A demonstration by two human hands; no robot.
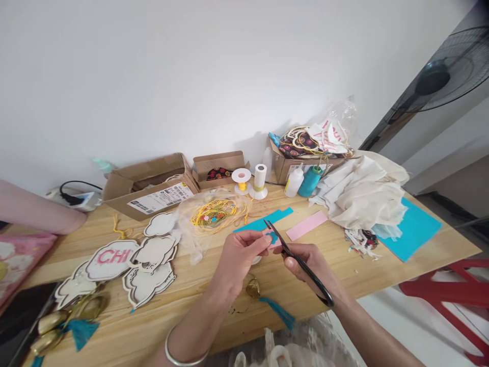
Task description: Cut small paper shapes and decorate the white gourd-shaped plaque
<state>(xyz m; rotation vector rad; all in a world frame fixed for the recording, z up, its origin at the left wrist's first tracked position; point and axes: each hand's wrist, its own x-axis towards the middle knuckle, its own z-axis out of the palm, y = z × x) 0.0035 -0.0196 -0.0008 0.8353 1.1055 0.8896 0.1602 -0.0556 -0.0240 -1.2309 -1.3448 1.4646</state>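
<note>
As scissors [307, 271] are held, blue strip [254, 225], teal spool [310, 181] beyond

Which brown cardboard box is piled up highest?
The right box, behind the turquoise thread spool: its contents heap above the rim; those in the left box and middle box sit lower.

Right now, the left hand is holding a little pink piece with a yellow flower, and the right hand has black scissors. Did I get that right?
Almost! The flower is blue, not yellow; the head view shows it. The rest is right: the left hand holds it with the pink piece, and the right hand has the black scissors.
</note>
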